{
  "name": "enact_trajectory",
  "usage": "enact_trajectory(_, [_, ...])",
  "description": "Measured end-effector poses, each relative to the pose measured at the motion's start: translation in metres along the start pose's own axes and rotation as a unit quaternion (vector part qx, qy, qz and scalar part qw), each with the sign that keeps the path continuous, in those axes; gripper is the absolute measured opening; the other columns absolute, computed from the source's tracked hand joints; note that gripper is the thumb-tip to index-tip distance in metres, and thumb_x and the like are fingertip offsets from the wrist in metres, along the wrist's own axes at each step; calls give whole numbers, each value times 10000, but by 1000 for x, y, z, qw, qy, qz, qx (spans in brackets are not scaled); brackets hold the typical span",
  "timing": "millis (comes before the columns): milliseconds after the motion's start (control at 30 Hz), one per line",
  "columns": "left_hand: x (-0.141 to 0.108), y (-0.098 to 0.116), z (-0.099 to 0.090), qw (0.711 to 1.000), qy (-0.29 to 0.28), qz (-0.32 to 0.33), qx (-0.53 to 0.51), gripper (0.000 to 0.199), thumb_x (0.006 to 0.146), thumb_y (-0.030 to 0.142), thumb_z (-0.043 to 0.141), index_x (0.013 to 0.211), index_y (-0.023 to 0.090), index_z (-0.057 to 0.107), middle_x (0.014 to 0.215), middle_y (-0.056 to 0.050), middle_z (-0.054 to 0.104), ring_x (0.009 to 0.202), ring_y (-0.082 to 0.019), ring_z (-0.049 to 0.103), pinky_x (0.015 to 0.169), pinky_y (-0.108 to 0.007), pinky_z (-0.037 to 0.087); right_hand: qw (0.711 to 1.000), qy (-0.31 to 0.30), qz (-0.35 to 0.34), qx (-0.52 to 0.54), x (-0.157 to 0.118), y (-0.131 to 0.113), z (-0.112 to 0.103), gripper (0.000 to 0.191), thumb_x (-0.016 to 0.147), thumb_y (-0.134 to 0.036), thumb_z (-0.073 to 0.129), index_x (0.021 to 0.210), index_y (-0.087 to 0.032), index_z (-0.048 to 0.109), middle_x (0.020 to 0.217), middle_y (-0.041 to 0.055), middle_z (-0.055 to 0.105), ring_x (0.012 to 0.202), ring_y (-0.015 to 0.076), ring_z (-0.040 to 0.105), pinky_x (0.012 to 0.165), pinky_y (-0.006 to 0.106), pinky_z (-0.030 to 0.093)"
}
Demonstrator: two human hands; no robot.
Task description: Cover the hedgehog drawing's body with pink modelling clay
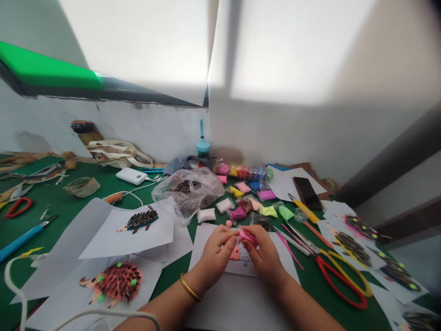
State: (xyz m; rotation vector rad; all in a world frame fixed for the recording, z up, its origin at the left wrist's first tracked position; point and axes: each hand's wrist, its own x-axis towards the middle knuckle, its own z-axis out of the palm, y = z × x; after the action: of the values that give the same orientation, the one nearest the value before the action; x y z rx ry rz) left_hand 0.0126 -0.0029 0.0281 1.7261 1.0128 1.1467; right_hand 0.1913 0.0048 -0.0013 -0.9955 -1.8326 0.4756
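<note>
Below the pale wall, a green worktop (53, 197) is stretching from left to right under paper, tools and small packets. Nearest the person, a plain sheet (213, 303) is lying flat, with the drawing sheet (200, 243) lying just beyond it. Far and left of the hands, a clear bag (189, 193) is holding dark seeds; its plastic is looking slack, so a careless sweep of an arm could be spilling them over the paper. On the right, the scissors (316, 249) are lying with their blades pointing far and left, near the right hand, and a blind reach that way could be bringing skin against the tips. Above the drawing sheet, both hands are working close together with fingers curled and narrow: the right hand (264, 255) is holding a pink packet (248, 236) between thumb and fingers, while the left hand (220, 248) is seemingly pinching its clear left edge, the fingertips partly hiding the contact. Too hard a pull could be splitting the wrapper suddenly and dropping pink stuff onto the pink-faced drawing (236, 253), which is showing between and beneath the hands. Just beyond the left hand, a pink ball (228, 224) is sitting by the sheet's far edge, and a bump from the knuckles could be sending it rolling.
</note>
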Motion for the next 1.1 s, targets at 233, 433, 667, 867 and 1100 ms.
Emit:
enact_trajectory(233, [-1,-1,1,998,-15,-27,-49,359,964,403,452,1185,236,680,947,-65,560,902,-207,538,850,-351,450,1000,10,1,0,0,-1,0,249,948,-317,508,1183,-245,551,1052,82,617,962,230,592,840,382,506])
enact_trajectory(433, [-1,4,-2,992,-37,60,103,337,969,369,445,1171,239,681,893,-66,551,887,-213,526,852,-359,440,1000,7,15,10,-3,-1,-1,231,957,-323,484,1165,-246,549,1036,72,609,949,225,587,831,368,502])
enact_trajectory(667, [-2,-1,-3,995,-8,58,86,360,975,383,430,1197,229,667,911,-74,566,893,-214,541,868,-373,451,999,-7,25,30,-1,-3,-1,273,956,-393,477,1171,-245,559,1055,77,614,965,233,591,839,372,507])
enact_trajectory(867, [-2,-3,1,998,-20,54,29,361,977,389,431,1230,244,643,920,-61,567,903,-207,548,887,-372,442,1000,-1,21,17,-1,2,-1,267,953,-364,484,1183,-246,550,1070,79,619,973,233,597,851,373,508])
enact_trajectory(1100, [-4,2,-3,986,-28,87,143,315,948,334,485,1170,216,675,937,-89,573,917,-231,531,858,-378,441,1000,-11,22,20,-2,1,-2,247,953,-333,489,1178,-251,547,1061,69,611,964,221,591,844,359,504])
